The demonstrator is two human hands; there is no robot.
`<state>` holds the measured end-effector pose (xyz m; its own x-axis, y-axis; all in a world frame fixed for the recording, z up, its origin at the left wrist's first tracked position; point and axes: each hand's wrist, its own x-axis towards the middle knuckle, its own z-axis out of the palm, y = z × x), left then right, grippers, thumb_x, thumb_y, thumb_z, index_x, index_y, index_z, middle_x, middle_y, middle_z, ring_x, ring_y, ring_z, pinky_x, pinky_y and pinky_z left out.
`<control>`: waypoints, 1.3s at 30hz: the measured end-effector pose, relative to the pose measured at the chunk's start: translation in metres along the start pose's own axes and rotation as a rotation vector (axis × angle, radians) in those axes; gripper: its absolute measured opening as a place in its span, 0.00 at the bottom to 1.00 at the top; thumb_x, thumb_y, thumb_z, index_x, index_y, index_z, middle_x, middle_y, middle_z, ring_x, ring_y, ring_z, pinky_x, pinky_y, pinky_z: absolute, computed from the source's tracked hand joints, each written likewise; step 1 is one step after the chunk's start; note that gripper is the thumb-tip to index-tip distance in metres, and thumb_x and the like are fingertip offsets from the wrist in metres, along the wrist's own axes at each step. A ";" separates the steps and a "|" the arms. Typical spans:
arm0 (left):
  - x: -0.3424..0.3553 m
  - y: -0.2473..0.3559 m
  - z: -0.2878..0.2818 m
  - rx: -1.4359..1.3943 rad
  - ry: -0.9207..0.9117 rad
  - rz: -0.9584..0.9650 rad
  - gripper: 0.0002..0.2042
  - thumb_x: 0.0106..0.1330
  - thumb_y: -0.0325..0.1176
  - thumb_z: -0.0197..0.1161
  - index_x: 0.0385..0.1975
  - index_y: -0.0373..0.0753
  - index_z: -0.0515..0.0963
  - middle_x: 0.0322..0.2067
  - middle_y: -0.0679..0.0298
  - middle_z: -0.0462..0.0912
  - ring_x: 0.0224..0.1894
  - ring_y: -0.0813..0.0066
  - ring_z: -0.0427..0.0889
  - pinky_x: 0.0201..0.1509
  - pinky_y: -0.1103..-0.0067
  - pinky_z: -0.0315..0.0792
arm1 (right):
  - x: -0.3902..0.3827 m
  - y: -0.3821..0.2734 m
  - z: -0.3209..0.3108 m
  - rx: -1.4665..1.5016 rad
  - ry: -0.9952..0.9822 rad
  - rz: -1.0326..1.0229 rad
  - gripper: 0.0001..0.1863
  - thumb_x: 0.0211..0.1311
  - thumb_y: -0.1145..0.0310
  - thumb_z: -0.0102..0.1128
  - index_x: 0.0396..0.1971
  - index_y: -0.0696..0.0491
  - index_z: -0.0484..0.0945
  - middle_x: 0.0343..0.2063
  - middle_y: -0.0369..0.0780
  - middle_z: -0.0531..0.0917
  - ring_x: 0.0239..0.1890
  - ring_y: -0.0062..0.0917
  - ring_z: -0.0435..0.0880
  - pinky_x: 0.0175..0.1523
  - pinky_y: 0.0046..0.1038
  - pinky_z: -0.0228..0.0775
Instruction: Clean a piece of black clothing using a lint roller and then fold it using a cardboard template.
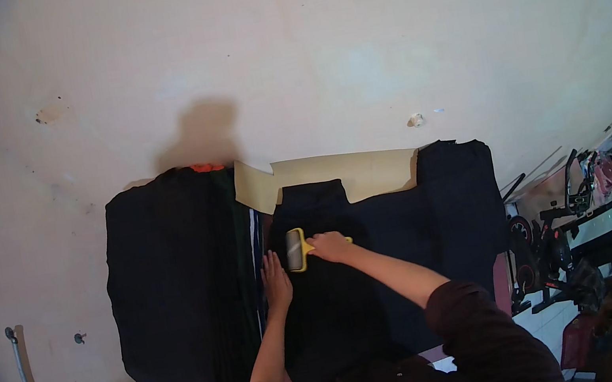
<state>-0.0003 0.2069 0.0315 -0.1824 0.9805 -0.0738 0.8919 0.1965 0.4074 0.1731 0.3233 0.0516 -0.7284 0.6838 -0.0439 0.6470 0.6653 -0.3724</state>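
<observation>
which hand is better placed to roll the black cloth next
Right, most likely: the right hand holds the yellow roller over the black cloth, while the left hand lies flat beside the dark stack.

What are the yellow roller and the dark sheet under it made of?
The yellow roller's frame looks like smooth plastic: bright, evenly coloured. Its pale cylinder might be paper or film; I can't tell. The dark sheet seems matte cloth, dull with soft edges.

A pinkish surface (503,281) is mostly covered by spread black cloth (400,226), a dark folded-cloth stack (170,292) and a tan sheet (375,170).
</observation>
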 end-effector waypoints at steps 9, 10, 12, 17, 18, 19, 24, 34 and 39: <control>0.021 -0.001 0.032 0.130 -0.131 0.033 0.27 0.69 0.43 0.41 0.65 0.42 0.48 0.67 0.61 0.44 0.69 0.64 0.43 0.69 0.63 0.41 | -0.127 0.105 -0.064 -0.145 -0.032 0.043 0.18 0.56 0.53 0.54 0.38 0.52 0.75 0.29 0.41 0.79 0.33 0.37 0.80 0.35 0.37 0.73; 0.020 -0.007 0.035 0.125 -0.088 0.072 0.27 0.69 0.44 0.41 0.66 0.43 0.48 0.68 0.61 0.43 0.69 0.64 0.42 0.69 0.63 0.41 | -0.139 0.114 -0.071 -0.192 -0.051 0.071 0.17 0.56 0.54 0.55 0.38 0.51 0.75 0.29 0.40 0.80 0.33 0.36 0.81 0.35 0.36 0.73; 0.022 -0.003 0.037 0.104 -0.100 0.079 0.27 0.69 0.45 0.40 0.66 0.43 0.48 0.68 0.62 0.42 0.69 0.64 0.41 0.69 0.62 0.41 | -0.165 0.133 -0.083 -0.229 -0.062 0.105 0.17 0.55 0.54 0.55 0.38 0.51 0.76 0.28 0.40 0.79 0.33 0.36 0.80 0.36 0.37 0.73; 0.023 -0.005 0.039 0.104 -0.113 0.080 0.27 0.70 0.45 0.39 0.66 0.44 0.46 0.68 0.63 0.40 0.70 0.64 0.40 0.69 0.62 0.39 | -0.195 0.158 -0.106 -0.524 -0.205 0.244 0.16 0.51 0.53 0.60 0.34 0.48 0.78 0.28 0.38 0.80 0.33 0.31 0.81 0.36 0.35 0.70; 0.023 -0.004 0.040 0.097 -0.127 0.073 0.27 0.70 0.45 0.38 0.66 0.44 0.46 0.68 0.63 0.39 0.70 0.64 0.40 0.69 0.62 0.39 | -0.200 0.162 -0.110 -0.582 -0.237 0.289 0.15 0.51 0.52 0.59 0.33 0.46 0.80 0.30 0.37 0.80 0.34 0.30 0.81 0.39 0.36 0.67; 0.023 -0.004 0.039 0.091 -0.138 0.064 0.27 0.70 0.45 0.38 0.66 0.44 0.46 0.68 0.63 0.39 0.70 0.64 0.40 0.69 0.62 0.39 | -0.204 0.165 -0.116 -0.584 -0.234 0.294 0.15 0.51 0.52 0.59 0.33 0.46 0.80 0.30 0.37 0.80 0.34 0.30 0.81 0.39 0.36 0.67; 0.024 -0.006 0.037 0.097 -0.140 0.063 0.27 0.70 0.45 0.37 0.66 0.44 0.45 0.68 0.62 0.38 0.70 0.64 0.39 0.69 0.62 0.38 | -0.227 0.175 -0.142 -0.608 -0.173 0.292 0.15 0.47 0.52 0.62 0.32 0.46 0.80 0.28 0.36 0.80 0.33 0.29 0.80 0.39 0.34 0.66; 0.026 -0.003 0.037 0.089 -0.158 0.056 0.27 0.70 0.46 0.37 0.66 0.44 0.46 0.68 0.62 0.38 0.70 0.64 0.39 0.69 0.61 0.39 | -0.298 0.214 -0.201 -0.594 -0.117 0.344 0.17 0.47 0.51 0.61 0.34 0.46 0.79 0.28 0.37 0.80 0.35 0.31 0.80 0.40 0.36 0.68; 0.022 -0.008 0.036 0.091 -0.143 0.058 0.27 0.70 0.46 0.37 0.66 0.44 0.46 0.68 0.62 0.39 0.70 0.63 0.39 0.69 0.62 0.39 | -0.323 0.226 -0.223 -0.669 -0.177 0.516 0.18 0.47 0.50 0.61 0.33 0.47 0.78 0.28 0.37 0.80 0.35 0.33 0.80 0.40 0.37 0.68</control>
<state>0.0037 0.2275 -0.0058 -0.0739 0.9801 -0.1842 0.9342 0.1327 0.3311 0.6050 0.3193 0.1879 -0.2953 0.9293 -0.2219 0.8629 0.3591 0.3556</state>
